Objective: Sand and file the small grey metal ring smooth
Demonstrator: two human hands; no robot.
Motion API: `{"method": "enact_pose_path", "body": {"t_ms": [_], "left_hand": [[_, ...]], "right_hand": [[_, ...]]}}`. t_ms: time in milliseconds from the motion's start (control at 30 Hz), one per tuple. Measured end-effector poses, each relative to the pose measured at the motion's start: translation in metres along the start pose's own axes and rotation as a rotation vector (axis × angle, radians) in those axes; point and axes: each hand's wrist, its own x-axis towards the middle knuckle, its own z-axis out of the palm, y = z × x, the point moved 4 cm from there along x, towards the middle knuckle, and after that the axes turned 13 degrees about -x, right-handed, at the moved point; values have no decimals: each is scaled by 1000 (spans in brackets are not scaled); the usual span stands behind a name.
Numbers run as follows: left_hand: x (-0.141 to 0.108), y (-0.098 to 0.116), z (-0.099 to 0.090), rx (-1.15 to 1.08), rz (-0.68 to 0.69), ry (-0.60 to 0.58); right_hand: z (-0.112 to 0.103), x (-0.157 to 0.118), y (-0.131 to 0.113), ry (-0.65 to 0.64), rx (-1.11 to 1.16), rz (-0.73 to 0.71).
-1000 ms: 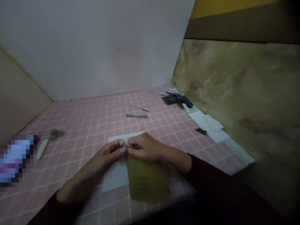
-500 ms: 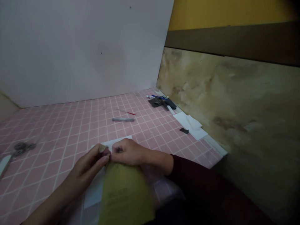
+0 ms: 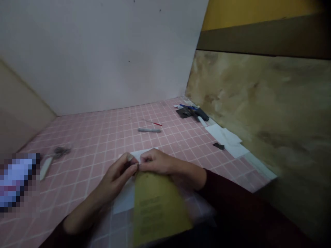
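Note:
A yellow sheet (image 3: 160,206) with rows of blurred print lies in front of me, over a white paper (image 3: 125,198). My right hand (image 3: 157,161) is closed at the sheet's upper edge, its fingers curled and gripping there. Close against it, my left hand (image 3: 119,174) pinches thumb and forefinger at the sheet's top left corner. Whatever sits between the left fingertips is too small and dim to make out. A pale wrap or patch (image 3: 129,157) shows on a left finger.
A grey pen-like stick (image 3: 149,130) and a thin red-handled tool (image 3: 157,124) lie beyond my hands. Dark scraps and tools (image 3: 192,112), white papers (image 3: 227,139) and a black scrap (image 3: 218,146) line the right wall. Scissors (image 3: 61,151) and a pixelated device (image 3: 15,182) lie left.
The view has swung left, shifting everything rightward and bringing the pixelated device into sight. Both hands stay together at the yellow sheet's top, with little change in grip.

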Motion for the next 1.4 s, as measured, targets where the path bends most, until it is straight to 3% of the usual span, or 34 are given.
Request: {"method": "enact_pose_path", "body": {"t_ms": [33,100,200,367,733,1067,1200,1400], "left_hand": [[0,2,0,-43,14,20],[1,3,-1,-225,49,49],[2,2,-2,-488,19,26],[0,0,-2,-706,-79,-2],[-2,0,-4,-911,-131,-16],[-1,-1,-6,-864,-146,33],[-2,-3,-5,-769,-143,70],[-1,-7,-4,-534,-130,31]], "right_hand": [[2,0,2,-109,117,48],[-2,0,5,-168,209,95],[-13,2,5,-64,218,90],[-17,5,5,18,241,108],[-15,5,-1,122,85,-9],[-16,6,0,142,-27,-34],[-16,6,5,215,45,-7],[-16,8,7,252,188,22]]}}
